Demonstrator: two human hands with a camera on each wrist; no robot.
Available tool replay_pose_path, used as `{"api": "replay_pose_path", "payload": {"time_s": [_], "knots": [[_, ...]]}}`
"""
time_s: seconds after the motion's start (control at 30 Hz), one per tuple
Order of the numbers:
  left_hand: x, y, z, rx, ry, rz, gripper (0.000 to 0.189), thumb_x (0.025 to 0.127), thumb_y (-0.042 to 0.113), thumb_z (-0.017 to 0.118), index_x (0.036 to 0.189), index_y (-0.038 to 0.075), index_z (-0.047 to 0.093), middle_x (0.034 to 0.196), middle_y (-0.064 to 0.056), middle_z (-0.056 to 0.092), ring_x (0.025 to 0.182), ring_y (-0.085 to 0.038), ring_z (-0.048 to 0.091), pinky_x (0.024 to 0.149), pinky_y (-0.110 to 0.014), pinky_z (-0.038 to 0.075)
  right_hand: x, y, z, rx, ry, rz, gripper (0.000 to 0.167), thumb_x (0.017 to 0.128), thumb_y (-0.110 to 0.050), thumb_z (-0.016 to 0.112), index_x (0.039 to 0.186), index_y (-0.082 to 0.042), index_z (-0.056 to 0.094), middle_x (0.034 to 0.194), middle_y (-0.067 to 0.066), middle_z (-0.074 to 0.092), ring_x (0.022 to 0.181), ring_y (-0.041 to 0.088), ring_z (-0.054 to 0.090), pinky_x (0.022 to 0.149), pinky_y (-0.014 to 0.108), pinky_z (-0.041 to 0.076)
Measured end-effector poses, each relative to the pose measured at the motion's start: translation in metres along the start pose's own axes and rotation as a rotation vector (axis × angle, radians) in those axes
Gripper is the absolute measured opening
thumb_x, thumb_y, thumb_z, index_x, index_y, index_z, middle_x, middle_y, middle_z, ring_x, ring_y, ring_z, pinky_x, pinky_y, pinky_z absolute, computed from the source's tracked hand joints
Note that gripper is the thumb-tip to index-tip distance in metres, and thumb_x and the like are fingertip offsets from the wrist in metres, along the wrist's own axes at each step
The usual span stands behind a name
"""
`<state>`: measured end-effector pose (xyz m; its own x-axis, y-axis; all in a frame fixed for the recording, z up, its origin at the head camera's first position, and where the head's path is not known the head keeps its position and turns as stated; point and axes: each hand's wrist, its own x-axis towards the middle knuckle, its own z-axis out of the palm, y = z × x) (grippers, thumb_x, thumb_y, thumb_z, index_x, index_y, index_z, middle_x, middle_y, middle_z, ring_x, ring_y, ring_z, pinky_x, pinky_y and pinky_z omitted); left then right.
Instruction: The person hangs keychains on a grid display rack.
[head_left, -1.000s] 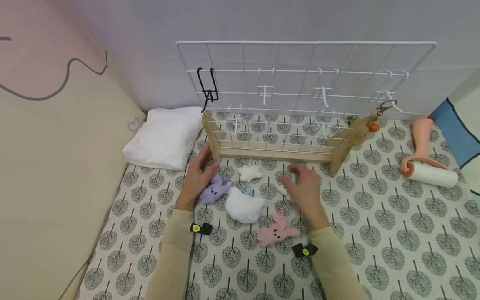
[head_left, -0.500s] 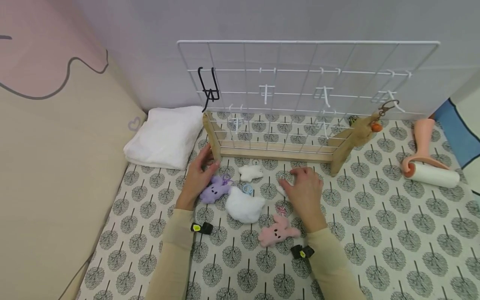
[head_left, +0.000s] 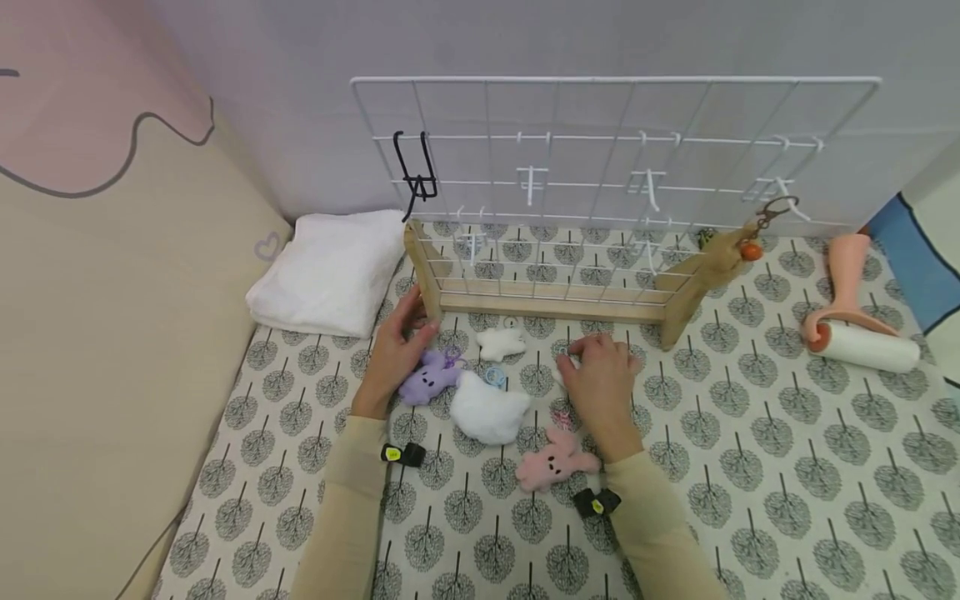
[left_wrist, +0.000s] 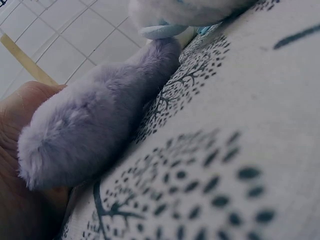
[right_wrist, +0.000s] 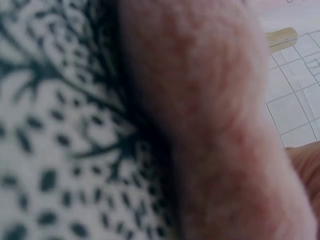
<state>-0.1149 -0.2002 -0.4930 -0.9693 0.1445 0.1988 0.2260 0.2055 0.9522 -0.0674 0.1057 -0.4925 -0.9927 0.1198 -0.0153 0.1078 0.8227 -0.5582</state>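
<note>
In the head view my left hand (head_left: 396, 354) holds the front end of the rack's left wooden leg (head_left: 423, 271), thumb in front and fingers along the outer side. A purple plush bunny (head_left: 429, 379) lies against this hand, its furry body (left_wrist: 95, 115) filling the left wrist view. My right hand (head_left: 602, 383) bends down over a small white plush charm (head_left: 561, 369), thumb and fingers at it; most of the charm is hidden. Between the hands lie a larger white plush (head_left: 489, 410) with a blue ring and a small white plush (head_left: 500, 342). Nearer me lies a pink plush bunny (head_left: 557, 462).
The white wire grid rack (head_left: 555, 183) stands at the back with several white hooks and one black hook (head_left: 416, 179). A keychain with an orange bead (head_left: 751, 251) hangs at its right. A folded white towel (head_left: 330, 271) lies left, a lint roller (head_left: 858, 343) right.
My right hand has shifted slightly left and its thumb and fingers have drawn together over the small white charm, hiding most of it. The left hand stays put.
</note>
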Motion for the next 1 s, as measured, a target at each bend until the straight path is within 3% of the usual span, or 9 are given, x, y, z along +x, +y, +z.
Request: {"api": "replay_pose_path", "payload": {"time_s": [0.23,0.5,1.0], "knots": [[0.0015,0.0001,0.0006,-0.006,0.003,-0.002,0.070,0.097,-0.008,0.066,0.161,0.000,0.039,0.146,-0.034,0.056,0.119,-0.052,0.062,0.091,-0.030,0.055,0.0004,-0.0002,0.0015,0.008,0.016,-0.004,0.031,0.096,-0.029,0.073,0.110,-0.002,0.076,0.119,0.022,0.068,0.115,0.047,0.054,0.107,0.067,0.033],[0.0033,-0.0010,0.0019,-0.021,-0.001,-0.013,0.069,0.098,-0.006,0.065,0.162,0.003,0.040,0.147,-0.033,0.056,0.121,-0.050,0.061,0.090,-0.024,0.055,0.0013,0.0004,0.0043,0.021,0.042,-0.017,0.033,0.094,-0.029,0.075,0.111,-0.001,0.077,0.118,0.022,0.068,0.113,0.047,0.056,0.105,0.064,0.035],[0.0003,0.0001,0.0011,-0.001,0.011,0.006,0.069,0.097,-0.008,0.065,0.160,0.000,0.041,0.145,-0.034,0.057,0.119,-0.051,0.062,0.090,-0.027,0.055,0.0032,-0.0055,0.0094,0.041,0.021,-0.036,0.017,0.094,-0.017,0.071,0.099,-0.002,0.078,0.108,0.019,0.071,0.108,0.044,0.060,0.106,0.065,0.036]]}}
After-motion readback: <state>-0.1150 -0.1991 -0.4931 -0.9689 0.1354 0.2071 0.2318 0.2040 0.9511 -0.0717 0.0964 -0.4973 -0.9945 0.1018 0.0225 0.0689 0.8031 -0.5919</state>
